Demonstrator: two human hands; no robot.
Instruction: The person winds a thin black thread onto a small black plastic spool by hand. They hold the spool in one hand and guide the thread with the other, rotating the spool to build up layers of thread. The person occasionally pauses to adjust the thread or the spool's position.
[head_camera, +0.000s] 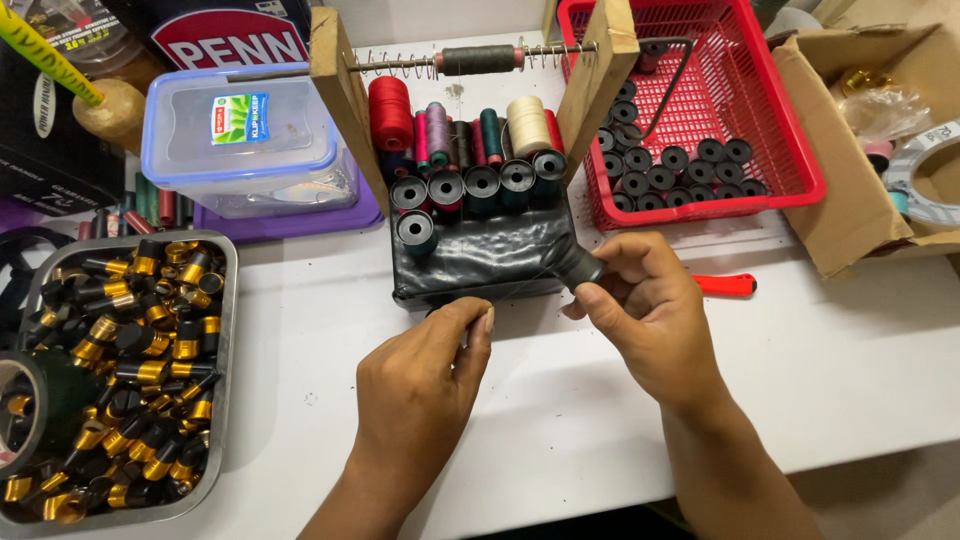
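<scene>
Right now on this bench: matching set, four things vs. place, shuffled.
1. red plastic basket
2. metal tray of black-and-gold ferrules
3. small black spool
4. clear lidded plastic box

a. in the right hand
b. far right, holding black spools
c. left edge of the white table
d. far left, on a purple lid

Pairs: 1-b, 2-c, 3-a, 4-d

Left hand (420, 385) pinched; right hand (645, 310) curled closed.

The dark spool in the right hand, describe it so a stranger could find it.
Start at the red basket, then drop to the black pad before it. At its right corner the right hand pinches a dark spool, the only one lifted off the pad.
</scene>
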